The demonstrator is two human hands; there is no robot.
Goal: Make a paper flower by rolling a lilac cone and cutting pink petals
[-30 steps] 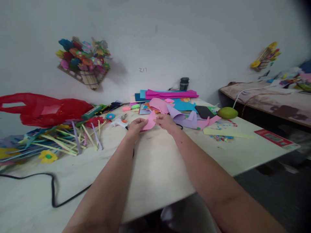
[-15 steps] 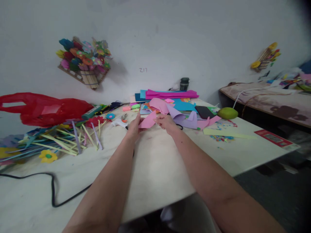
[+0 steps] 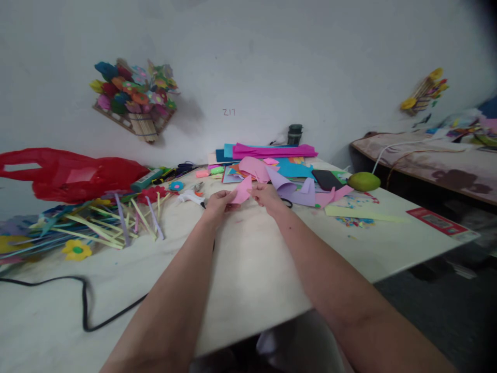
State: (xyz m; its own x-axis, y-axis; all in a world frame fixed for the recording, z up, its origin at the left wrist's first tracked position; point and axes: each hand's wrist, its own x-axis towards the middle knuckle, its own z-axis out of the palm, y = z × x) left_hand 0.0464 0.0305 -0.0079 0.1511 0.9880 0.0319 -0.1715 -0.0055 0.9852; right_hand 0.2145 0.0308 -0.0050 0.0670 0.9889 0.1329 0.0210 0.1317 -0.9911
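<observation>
A small piece of pink paper (image 3: 242, 191) is stretched between my two hands, just above the table. My left hand (image 3: 219, 202) pinches its left side between thumb and fingers. At the right edge, the fingertips of my right hand (image 3: 266, 196) are closed on the paper. Beyond my hands lie a larger curled pink sheet (image 3: 254, 167) and a curled purple sheet (image 3: 297, 192). The black loop of a scissor-like handle (image 3: 287, 202) shows beside my right wrist; the rest is hidden. Left of my left hand is a white glue gun (image 3: 191, 197).
Paper strips (image 3: 104, 228) and a yellow paper flower (image 3: 76, 250) cover the left, near a red plastic bag (image 3: 77, 173). A black cable (image 3: 84, 300) crosses the front left. A phone (image 3: 326, 180) and a green-yellow fruit (image 3: 364, 181) lie right. Folded magenta sheets (image 3: 275, 151) lie behind.
My left hand has shifted its hold, with fingers now bent over the paper's left side. The pink paper has tilted and shows a smaller, more pointed shape. My right hand has barely moved.
</observation>
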